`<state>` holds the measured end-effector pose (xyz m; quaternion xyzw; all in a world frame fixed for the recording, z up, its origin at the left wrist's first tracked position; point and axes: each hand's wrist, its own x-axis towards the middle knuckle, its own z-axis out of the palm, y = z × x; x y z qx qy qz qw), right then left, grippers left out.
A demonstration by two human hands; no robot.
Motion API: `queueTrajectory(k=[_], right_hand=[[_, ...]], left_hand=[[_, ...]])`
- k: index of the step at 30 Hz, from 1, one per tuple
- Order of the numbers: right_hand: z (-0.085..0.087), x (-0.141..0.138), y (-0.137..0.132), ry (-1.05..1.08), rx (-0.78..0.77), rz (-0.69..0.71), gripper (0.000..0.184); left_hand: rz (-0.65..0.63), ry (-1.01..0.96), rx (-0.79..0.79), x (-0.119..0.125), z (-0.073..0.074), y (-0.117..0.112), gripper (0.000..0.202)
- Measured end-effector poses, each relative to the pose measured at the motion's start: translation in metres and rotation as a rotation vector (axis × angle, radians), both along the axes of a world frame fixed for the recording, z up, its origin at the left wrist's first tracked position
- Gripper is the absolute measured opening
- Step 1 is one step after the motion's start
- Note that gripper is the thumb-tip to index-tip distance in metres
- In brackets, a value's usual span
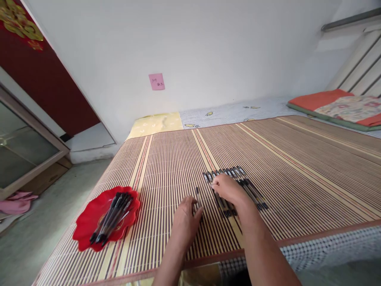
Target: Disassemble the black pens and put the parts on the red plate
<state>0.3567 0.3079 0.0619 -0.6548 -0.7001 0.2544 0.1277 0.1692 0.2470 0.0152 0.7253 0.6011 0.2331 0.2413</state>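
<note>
On the striped bamboo mat, my left hand is closed around a pen, whose dark upper end sticks up between thumb and fingers. To its right lies a row of black-capped pens, set side by side with their caps lined up at the far end. My right hand reaches over this row, its fingers pinched at the pen on the left end and hiding the middle of several others. More pens lie in a loose heap in a red scalloped plate at the left.
The bamboo mat covers a bed against a white wall. A pink note is stuck to the wall. Folded orange and floral bedding lies at the far right. The bed's left edge drops to a grey floor.
</note>
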Motion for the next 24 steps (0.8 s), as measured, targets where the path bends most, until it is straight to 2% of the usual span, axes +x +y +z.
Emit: queueTrajectory(k=[5,11,15,20,24], right_hand=[[0.002,-0.008,-0.003,-0.129,-0.055,-0.045,0.018],[0.006,-0.023,-0.005,-0.12,-0.091,0.056,0.018],[0.001,-0.022,-0.005,-0.157,-0.089,0.023,0.008],[-0.009,-0.027,-0.007,-0.136,-0.076,0.013,0.019],[-0.003,-0.02,-0.007,-0.042,-0.03,-0.014,0.011]], left_hand=[[0.067,0.087,-0.007,0.008,-0.002,-0.002,0.01],[0.12,0.162,-0.044,0.017,0.0,-0.003,0.009],[0.153,0.205,-0.028,0.022,0.005,-0.006,0.014],[0.172,0.282,-0.102,0.029,0.01,-0.001,0.023],[0.175,0.247,-0.133,0.027,0.015,0.011,0.009]])
